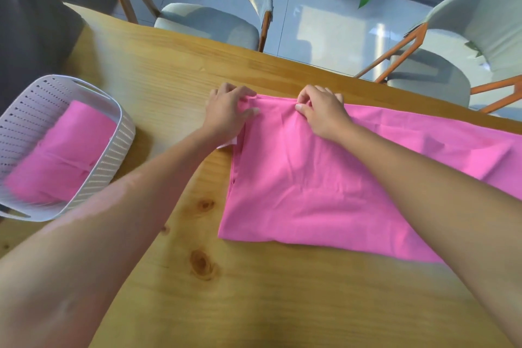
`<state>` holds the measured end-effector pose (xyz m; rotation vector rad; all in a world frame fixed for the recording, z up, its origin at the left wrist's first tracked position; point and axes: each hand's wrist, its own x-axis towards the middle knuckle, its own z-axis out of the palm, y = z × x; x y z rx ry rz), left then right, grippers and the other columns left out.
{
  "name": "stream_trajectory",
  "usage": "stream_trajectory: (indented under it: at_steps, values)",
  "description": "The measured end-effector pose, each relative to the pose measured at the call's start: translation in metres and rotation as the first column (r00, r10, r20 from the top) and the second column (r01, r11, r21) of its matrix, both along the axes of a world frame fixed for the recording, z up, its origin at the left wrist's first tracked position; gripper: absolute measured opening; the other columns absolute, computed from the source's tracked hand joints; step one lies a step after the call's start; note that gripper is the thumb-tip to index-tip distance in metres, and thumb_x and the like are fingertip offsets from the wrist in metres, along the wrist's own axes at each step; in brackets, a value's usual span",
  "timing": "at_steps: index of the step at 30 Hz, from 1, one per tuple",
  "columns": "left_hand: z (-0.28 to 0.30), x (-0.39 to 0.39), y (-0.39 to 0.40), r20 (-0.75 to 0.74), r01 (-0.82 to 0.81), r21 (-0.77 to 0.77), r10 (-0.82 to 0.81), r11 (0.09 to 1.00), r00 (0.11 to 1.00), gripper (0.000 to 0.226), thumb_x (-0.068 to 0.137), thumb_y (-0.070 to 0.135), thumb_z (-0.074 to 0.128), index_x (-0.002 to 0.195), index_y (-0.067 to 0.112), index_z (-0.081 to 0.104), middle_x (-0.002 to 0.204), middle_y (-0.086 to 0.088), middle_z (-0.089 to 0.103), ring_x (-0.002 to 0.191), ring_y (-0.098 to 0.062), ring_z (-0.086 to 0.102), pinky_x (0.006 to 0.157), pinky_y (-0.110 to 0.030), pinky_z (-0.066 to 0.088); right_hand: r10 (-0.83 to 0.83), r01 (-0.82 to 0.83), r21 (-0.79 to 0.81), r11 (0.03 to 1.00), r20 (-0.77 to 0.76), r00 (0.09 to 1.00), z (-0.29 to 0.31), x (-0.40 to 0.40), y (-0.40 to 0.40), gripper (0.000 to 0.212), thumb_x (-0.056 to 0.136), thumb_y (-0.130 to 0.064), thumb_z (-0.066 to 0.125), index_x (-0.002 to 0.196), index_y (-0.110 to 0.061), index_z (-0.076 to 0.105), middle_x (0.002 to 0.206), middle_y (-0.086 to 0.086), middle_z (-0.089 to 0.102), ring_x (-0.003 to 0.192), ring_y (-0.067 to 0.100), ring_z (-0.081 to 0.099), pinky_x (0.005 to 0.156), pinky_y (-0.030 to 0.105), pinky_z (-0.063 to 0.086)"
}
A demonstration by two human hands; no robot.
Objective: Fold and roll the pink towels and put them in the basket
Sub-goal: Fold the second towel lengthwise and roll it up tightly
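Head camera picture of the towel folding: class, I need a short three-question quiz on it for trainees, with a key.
1. True or false: the basket already holds pink cloth.
2. Which edge of the towel on the table do the left hand and right hand pinch?
A. far edge
B. near edge
C. right end
3. Fill in: the basket sits to the ____ of the towel.

Key:
1. True
2. A
3. left

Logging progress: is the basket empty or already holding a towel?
Holding one. Pink towel lies inside the white basket; rolled or merely folded, cannot tell.
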<state>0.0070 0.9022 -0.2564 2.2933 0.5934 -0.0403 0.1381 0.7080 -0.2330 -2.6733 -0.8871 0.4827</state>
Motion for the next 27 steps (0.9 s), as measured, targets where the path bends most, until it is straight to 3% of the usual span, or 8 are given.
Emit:
stream_trajectory:
  at_steps: [4,8,10,14,18,20,24,27]
  values:
    - [0.006,0.015,0.01,-0.103,0.13,-0.02,-0.132,0.991,0.986,0.035,0.096,0.047,0.062,0.121,0.023,0.065,0.119,-0.008,0.051,0.115,-0.028,0.043,0.098,-0.036,0.035,0.051,-0.048,0.077,0.996,-0.036,0.998,0.006,0.002,0.003,0.006,0.103,-0.026,0.051,0.098,-0.024,0.048,0.093,-0.005,0.06,0.098,0.02,0.052,0.086,0.03,0.022]
    - [0.01,0.023,0.019,-0.052,0.103,-0.26,-0.121,0.96,0.991,0.028,0.099,0.037,0.062,0.099,0.009,0.064,0.09,-0.004,0.057,0.085,-0.022,0.049,0.074,-0.033,0.04,0.065,-0.052,0.133,0.99,-0.097,0.993,0.007,0.006,0.005,0.008,0.103,-0.026,0.051,0.099,-0.021,0.047,0.087,-0.001,0.063,0.087,0.022,0.057,0.088,0.035,0.036]
    - [0.01,0.025,0.021,-0.016,0.057,-0.301,-0.064,0.952,0.998,0.02,0.099,0.028,0.063,0.091,0.01,0.06,0.076,0.003,0.053,0.069,-0.013,0.047,0.06,-0.029,0.037,0.054,-0.039,0.117,0.992,-0.127,0.99,0.004,0.01,0.004,0.013,0.101,-0.032,0.055,0.102,-0.021,0.048,0.088,0.0,0.063,0.086,0.023,0.059,0.083,0.039,0.045]
    - [0.003,0.029,0.023,-0.006,-0.01,-0.113,0.009,0.994,1.0,0.015,0.096,0.027,0.064,0.088,0.015,0.058,0.071,0.006,0.051,0.063,-0.009,0.044,0.053,-0.028,0.031,0.073,-0.083,-0.06,0.995,-0.153,0.985,-0.003,0.025,-0.007,0.028,0.096,-0.049,0.058,0.106,-0.023,0.053,0.102,-0.002,0.061,0.094,0.019,0.054,0.08,0.036,0.044]
    - [-0.006,0.034,0.025,0.03,-0.118,-0.027,0.118,0.993,0.993,0.013,0.096,0.029,0.063,0.09,0.018,0.058,0.07,0.007,0.053,0.063,-0.01,0.047,0.051,-0.028,0.031,0.103,-0.135,-0.203,0.97,-0.162,0.981,-0.005,0.042,-0.035,0.035,0.095,-0.052,0.057,0.077,-0.024,0.046,0.08,-0.005,0.053,0.082,0.024,0.05,0.064,0.034,0.031]
    - [-0.01,0.035,0.023,0.052,-0.127,0.033,0.125,0.991,0.991,0.016,0.096,0.029,0.064,0.091,0.015,0.059,0.071,0.003,0.056,0.066,-0.018,0.05,0.053,-0.032,0.032,0.078,-0.108,-0.212,0.971,-0.145,0.986,-0.004,0.047,-0.055,0.037,0.095,-0.051,0.058,0.072,-0.024,0.045,0.076,-0.006,0.051,0.08,0.024,0.05,0.061,0.034,0.03]
    - [-0.009,0.035,0.011,0.062,-0.036,0.231,0.022,0.972,0.998,0.014,0.095,0.019,0.063,0.1,0.007,0.057,0.099,-0.014,0.059,0.085,-0.035,0.056,0.066,-0.04,0.039,-0.012,0.002,-0.218,0.976,-0.047,0.999,-0.003,0.054,-0.095,0.028,0.093,-0.053,0.058,0.091,-0.025,0.055,0.095,-0.005,0.059,0.09,0.02,0.054,0.071,0.033,0.038]
    - [-0.001,0.037,-0.007,0.067,0.008,0.468,-0.044,0.884,0.997,0.023,0.091,0.013,0.058,0.113,0.006,0.056,0.114,-0.018,0.054,0.099,-0.037,0.051,0.081,-0.047,0.043,-0.048,0.041,-0.249,0.968,-0.023,0.999,0.001,0.059,-0.12,0.033,0.094,-0.056,0.056,0.087,-0.024,0.052,0.091,-0.003,0.059,0.088,0.022,0.055,0.072,0.034,0.041]
